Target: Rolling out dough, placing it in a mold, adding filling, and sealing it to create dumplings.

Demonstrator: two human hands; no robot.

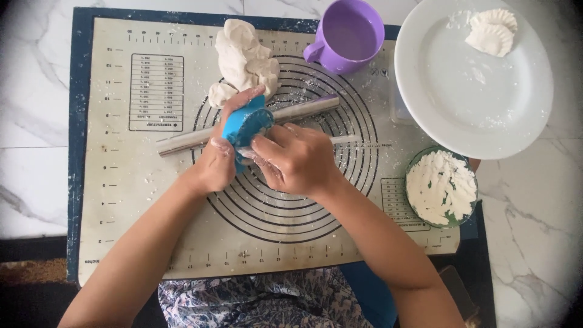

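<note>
Head view: over the ringed baking mat (121, 200), just in front of the metal rolling pin (303, 109), the left hand (215, 164) and right hand (297, 161) pinch 1 blue dumpling press (246, 124) shut. It looks light, stiff plastic, likely floury; best gripped by its rims.

Mat (121, 200) on desk (36, 109); rolling pin (303, 109) & dough (246, 58) on mat, mug (349, 36) behind, plate (467, 103) right w/ 2 dumplings (493, 31), flour bowl (441, 187) in front of plate.
</note>
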